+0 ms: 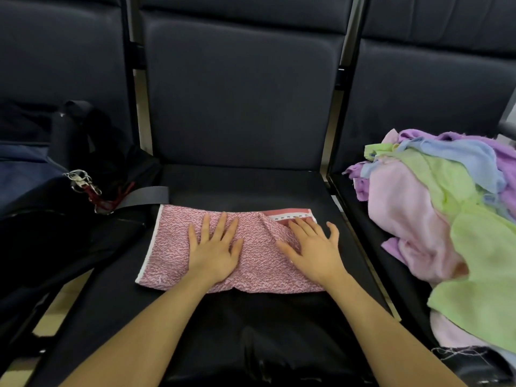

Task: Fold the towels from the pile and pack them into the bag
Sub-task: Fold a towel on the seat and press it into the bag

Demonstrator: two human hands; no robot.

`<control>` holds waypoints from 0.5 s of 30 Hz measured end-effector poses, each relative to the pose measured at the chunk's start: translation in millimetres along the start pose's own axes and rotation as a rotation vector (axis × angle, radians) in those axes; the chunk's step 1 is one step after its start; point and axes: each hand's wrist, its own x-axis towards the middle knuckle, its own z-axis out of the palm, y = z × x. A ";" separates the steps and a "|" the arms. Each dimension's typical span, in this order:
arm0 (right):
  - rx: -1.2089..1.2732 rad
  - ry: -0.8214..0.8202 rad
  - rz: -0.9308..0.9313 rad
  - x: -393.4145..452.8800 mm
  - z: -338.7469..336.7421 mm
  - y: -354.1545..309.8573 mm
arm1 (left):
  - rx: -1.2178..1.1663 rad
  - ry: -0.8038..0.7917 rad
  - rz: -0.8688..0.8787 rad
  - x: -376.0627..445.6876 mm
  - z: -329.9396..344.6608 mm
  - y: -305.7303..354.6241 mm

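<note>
Both hands flat on the pink towel (pixel 223 247), which lies on the middle seat (pixel 251 188). Left hand (pixel 213 247) and right hand (pixel 312 247): fingers straight and spread, palms down, gripping nothing, just pressing.

Step looks like smoothing before the next fold. To do it well: sweep outward from the towel's centre, flatten the ridge bunched just left of the right hand, and line up the turned-back corner with the printed band (pixel 287 215) at the towel's far right before folding. Edges square first, else the fold goes crooked.

Towel sits directly under both hands, left hand near its middle, right hand on its right part. Pile (pixel 446 219) is right of the towel on the next seat; bag (pixel 55 219) is left of it.
</note>
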 end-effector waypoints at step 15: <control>-0.002 0.561 -0.141 15.0 7.9 -36.3 | 0.062 -0.014 0.011 -42.7 -14.2 -45.2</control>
